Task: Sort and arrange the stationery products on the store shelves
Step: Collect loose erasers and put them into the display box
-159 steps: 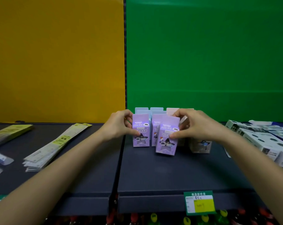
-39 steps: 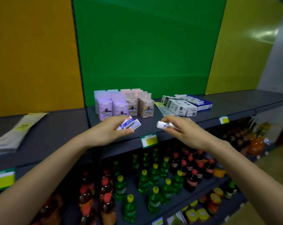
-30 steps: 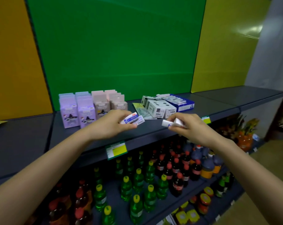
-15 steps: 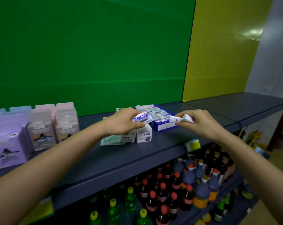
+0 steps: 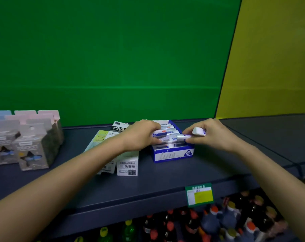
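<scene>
A blue display box (image 5: pixel 172 155) of small white erasers stands on the dark shelf (image 5: pixel 165 182). My left hand (image 5: pixel 141 135) grips small white erasers with blue and red print (image 5: pixel 159 134) over the box's left side. My right hand (image 5: pixel 212 135) holds a white eraser (image 5: pixel 198 131) above the box's right side, and its fingertips pinch a wrapped eraser (image 5: pixel 182 137) lying across the box. The box's inside is partly hidden by both hands.
White cartons (image 5: pixel 128 165) and a flat green packet (image 5: pixel 98 140) lie left of the blue box. Pink and grey star-print boxes (image 5: pixel 32 151) stand at far left. A green price tag (image 5: pixel 199 194) hangs on the shelf edge. Bottles (image 5: pixel 218 222) fill the shelf below.
Both hands have moved forward and down onto the blue box with their erasers. The view has come closer and turned right, so the star-print boxes slid to the left edge.
</scene>
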